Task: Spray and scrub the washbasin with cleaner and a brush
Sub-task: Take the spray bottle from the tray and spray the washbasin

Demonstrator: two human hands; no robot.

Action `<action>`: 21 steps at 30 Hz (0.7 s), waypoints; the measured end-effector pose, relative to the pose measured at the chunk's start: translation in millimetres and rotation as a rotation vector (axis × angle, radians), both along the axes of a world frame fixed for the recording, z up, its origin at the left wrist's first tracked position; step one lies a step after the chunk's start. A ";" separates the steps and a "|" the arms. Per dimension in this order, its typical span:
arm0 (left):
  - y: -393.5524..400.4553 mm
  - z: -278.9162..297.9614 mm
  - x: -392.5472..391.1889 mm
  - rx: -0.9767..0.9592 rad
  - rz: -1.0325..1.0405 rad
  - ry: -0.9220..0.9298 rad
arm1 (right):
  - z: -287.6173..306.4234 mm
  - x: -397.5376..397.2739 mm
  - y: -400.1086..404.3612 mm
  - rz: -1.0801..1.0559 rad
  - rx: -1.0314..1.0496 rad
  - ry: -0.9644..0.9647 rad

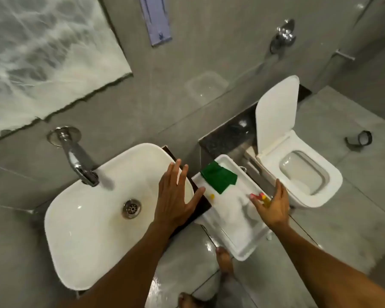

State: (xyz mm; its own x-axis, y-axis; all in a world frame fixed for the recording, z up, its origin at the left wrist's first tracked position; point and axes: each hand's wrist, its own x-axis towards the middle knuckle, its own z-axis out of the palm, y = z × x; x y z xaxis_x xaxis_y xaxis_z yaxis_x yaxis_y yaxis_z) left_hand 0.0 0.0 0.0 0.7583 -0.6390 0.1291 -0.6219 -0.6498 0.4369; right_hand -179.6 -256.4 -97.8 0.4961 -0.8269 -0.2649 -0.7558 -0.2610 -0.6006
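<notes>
Head view: 1 white washbasin (85, 218) sits at lower left, with 1 metal drain (131, 208) in its bowl and 1 chrome tap (76, 156) reaching out from the grey wall above it. 2 bare hands show. The left hand (176, 196) is spread flat with fingers apart, over the basin's right rim and the dark counter edge beneath it, gripping nothing. The right hand (272, 207) is also open, fingers loosely spread, over the right side of 1 white tray (242, 243) that stands just beside the basin. In the tray lies 1 green cloth (219, 177) at its far end, 1 small yellow spot (212, 196) near the left wall, and 1 red and yellow item (261, 196) right at the right hand's fingertips; blur hides what that item is, and whether the fingers touch it cannot be told. 1 white toilet (298, 174) with its lid raised stands at the right. 2 bare feet show on the wet floor at the bottom edge.
</notes>
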 end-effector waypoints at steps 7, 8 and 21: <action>-25.0 -38.6 -1.6 0.160 -0.053 0.076 | -38.4 6.6 5.6 -0.458 0.323 -0.292; -25.8 -43.6 -1.8 0.168 -0.060 0.090 | -42.5 6.7 7.6 -0.515 0.340 -0.333; -28.0 -71.0 -0.8 0.172 -0.014 0.051 | -94.0 30.8 13.3 -0.795 0.313 -0.472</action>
State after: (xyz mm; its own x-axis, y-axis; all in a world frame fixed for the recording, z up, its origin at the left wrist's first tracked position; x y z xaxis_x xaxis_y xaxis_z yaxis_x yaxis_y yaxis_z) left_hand -0.8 -28.0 -71.0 0.7521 -0.6587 -0.0211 -0.6114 -0.7093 0.3509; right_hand -148.8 -243.0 -191.8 -0.0646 -0.8924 -0.4466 -0.3062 0.4437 -0.8423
